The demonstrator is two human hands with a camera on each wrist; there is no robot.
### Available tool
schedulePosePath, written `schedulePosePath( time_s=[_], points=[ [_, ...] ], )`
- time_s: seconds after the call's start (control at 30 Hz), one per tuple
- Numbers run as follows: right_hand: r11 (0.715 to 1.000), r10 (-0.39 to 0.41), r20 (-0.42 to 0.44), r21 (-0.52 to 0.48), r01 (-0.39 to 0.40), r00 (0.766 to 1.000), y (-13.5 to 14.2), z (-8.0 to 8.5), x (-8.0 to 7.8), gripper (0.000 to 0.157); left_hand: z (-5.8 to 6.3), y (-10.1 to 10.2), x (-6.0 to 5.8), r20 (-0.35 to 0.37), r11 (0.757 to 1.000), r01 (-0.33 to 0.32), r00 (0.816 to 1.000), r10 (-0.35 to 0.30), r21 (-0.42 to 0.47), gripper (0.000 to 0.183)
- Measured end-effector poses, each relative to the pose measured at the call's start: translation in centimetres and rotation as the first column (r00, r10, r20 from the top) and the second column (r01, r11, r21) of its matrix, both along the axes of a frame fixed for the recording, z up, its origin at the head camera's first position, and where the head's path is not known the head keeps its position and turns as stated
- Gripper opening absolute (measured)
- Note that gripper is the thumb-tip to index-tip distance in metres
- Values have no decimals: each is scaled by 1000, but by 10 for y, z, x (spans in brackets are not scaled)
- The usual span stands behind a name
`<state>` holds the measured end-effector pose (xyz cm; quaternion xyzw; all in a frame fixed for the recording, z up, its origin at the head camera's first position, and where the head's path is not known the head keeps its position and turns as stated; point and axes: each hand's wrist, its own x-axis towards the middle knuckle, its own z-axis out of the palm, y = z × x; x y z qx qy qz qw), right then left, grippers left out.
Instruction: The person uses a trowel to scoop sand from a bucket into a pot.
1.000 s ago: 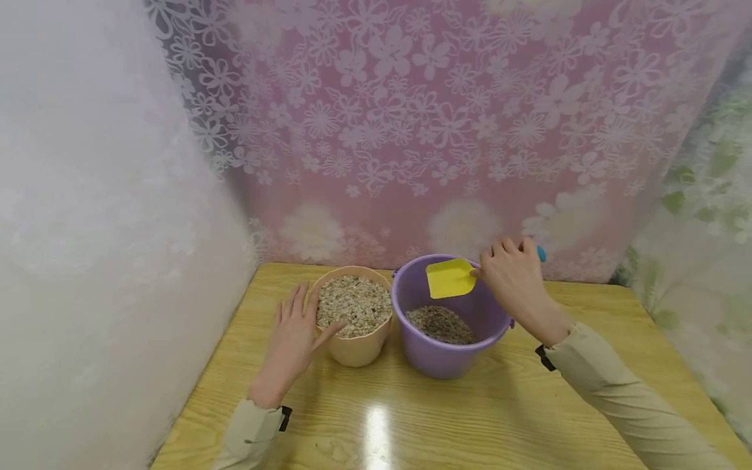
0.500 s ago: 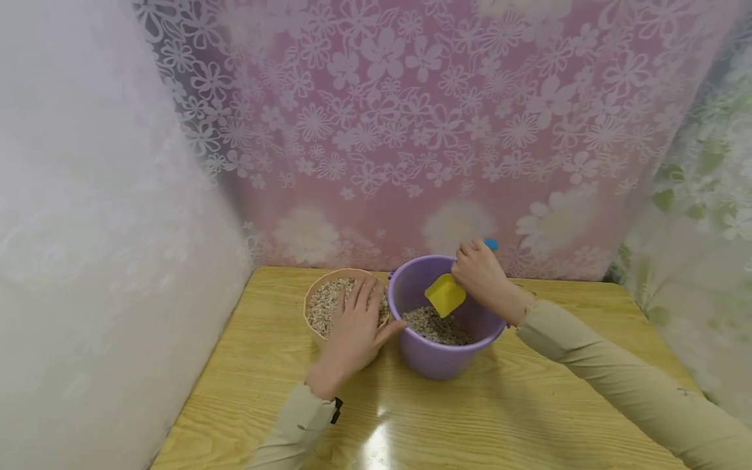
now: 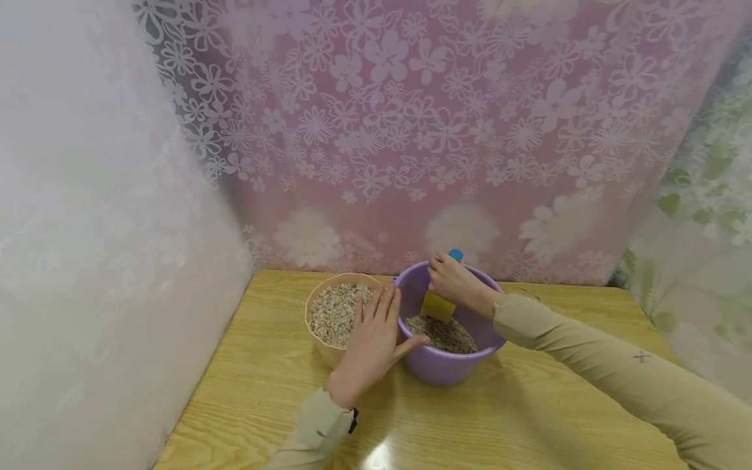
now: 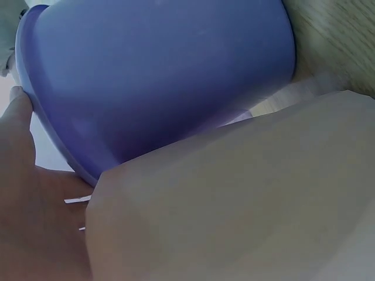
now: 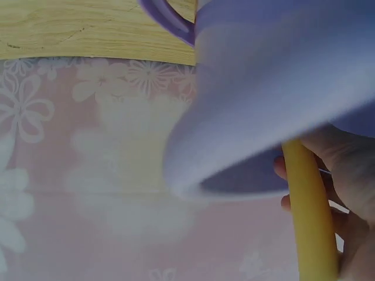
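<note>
My right hand (image 3: 458, 284) grips a toy shovel by its yellow handle (image 5: 310, 216), which ends in a blue tip (image 3: 455, 255). The shovel's yellow blade (image 3: 437, 308) points down inside a purple bucket (image 3: 440, 369), its lower edge at the dark grains (image 3: 455, 337) on the bottom. My left hand (image 3: 373, 344) lies with straight fingers where the bucket meets a peach-coloured pot (image 3: 326, 351). Its thumb (image 4: 19, 111) reaches the bucket's rim in the left wrist view. Pale grains (image 3: 337, 313) fill the pot almost to its wavy rim, partly covered by the left hand.
Both containers stand side by side on a wooden table (image 3: 258, 365). Behind the table's back edge hangs a pink flowered cloth (image 3: 364, 222). A whitish wall covering (image 3: 106, 261) rises on the left, and a leaf-patterned one (image 3: 699, 261) on the right.
My right hand has moved left and lowered the shovel from above the bucket down into it. The left hand has moved from the pot's left side across to the bucket's rim.
</note>
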<state>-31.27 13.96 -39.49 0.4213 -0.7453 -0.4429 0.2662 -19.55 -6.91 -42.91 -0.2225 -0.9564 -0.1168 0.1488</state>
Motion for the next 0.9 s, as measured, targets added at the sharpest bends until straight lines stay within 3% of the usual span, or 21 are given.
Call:
schedulePosePath(
  time_s=[0.53,0.73,0.9],
  points=[
    [1000,-5,50,-31,7,999,-2,-15,0,20,-3,0,1,-28,999,-2,1000,3,38,99],
    [990,8,125,-142,10,992,5,-21,0,24,-5,1,0,-36,999,-8,999,10,44,100],
    [962,94,236,-272,-27,967,14,-29,-1,24,-6,1,0,-41,999,-13,999,15,50,99]
  ],
)
